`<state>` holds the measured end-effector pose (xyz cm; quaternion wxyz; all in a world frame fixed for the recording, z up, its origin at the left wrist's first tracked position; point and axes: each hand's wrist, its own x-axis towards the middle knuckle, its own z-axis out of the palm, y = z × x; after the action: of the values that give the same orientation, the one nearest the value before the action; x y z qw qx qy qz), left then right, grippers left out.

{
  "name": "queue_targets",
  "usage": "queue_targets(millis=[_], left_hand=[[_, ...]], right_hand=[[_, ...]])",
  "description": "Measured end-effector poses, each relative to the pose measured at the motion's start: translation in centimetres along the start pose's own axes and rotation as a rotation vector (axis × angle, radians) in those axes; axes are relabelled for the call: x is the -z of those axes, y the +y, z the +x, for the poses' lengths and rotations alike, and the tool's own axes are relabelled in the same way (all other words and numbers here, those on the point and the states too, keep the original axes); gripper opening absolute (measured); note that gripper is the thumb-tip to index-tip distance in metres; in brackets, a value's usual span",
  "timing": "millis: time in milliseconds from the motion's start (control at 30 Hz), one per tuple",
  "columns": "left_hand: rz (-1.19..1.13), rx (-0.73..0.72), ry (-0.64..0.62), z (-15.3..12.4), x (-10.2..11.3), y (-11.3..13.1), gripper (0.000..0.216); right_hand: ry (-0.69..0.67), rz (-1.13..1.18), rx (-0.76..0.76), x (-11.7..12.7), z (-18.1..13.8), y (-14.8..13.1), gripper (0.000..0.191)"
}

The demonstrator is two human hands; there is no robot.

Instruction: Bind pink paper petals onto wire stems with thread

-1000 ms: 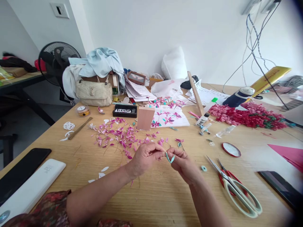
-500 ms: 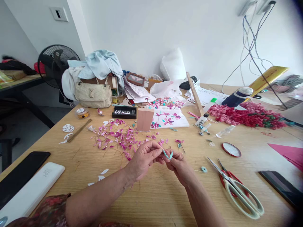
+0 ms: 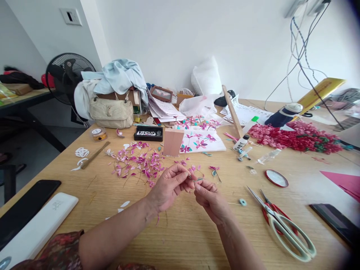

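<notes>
Over the front middle of the table, my left hand (image 3: 168, 189) and my right hand (image 3: 211, 198) meet fingertip to fingertip, both closed in a pinch. Between them runs a thin teal strip (image 3: 199, 179), seen almost edge-on and partly covered by the fingers. Just beyond my hands lies a spread of loose magenta petals with thin stems (image 3: 146, 163). A single magenta flower (image 3: 214, 168) rests to the right, beside a small teal leaf (image 3: 214, 173). A small roll of teal tape (image 3: 242, 202) lies right of my right hand.
Cream-handled scissors (image 3: 292, 234) overlap red-handled pliers or cutters at right. A wooden block (image 3: 172, 142) stands before a white sheet with finished flowers (image 3: 197, 144). Small bottles (image 3: 241, 143), a round lid (image 3: 276, 178), a phone (image 3: 334, 223) and a white power bank (image 3: 42, 225) lie around.
The teal strip was bent in a V between my fingers; now it lies flatter and shows less. My right hand's fingers have shifted slightly left and turned.
</notes>
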<state>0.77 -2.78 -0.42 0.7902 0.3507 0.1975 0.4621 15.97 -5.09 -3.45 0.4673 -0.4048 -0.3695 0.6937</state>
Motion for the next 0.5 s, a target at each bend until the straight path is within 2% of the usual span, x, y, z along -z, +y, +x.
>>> queue_targets(millis=[233, 400, 500], left_hand=[[-0.061, 0.073, -0.072, -0.1, 0.4, 0.3, 0.010], [0.170, 0.041, -0.082, -0.1, 0.5, 0.6, 0.013], [0.314, -0.010, -0.129, 0.1, 0.9, 0.7, 0.013]], right_hand=[[0.108, -0.167, 0.074, 0.0, 0.4, -0.6, 0.023], [0.157, -0.222, 0.046, 0.3, -0.1, -2.4, 0.027], [0.162, -0.304, 0.047, 0.2, -0.2, -3.3, 0.027]])
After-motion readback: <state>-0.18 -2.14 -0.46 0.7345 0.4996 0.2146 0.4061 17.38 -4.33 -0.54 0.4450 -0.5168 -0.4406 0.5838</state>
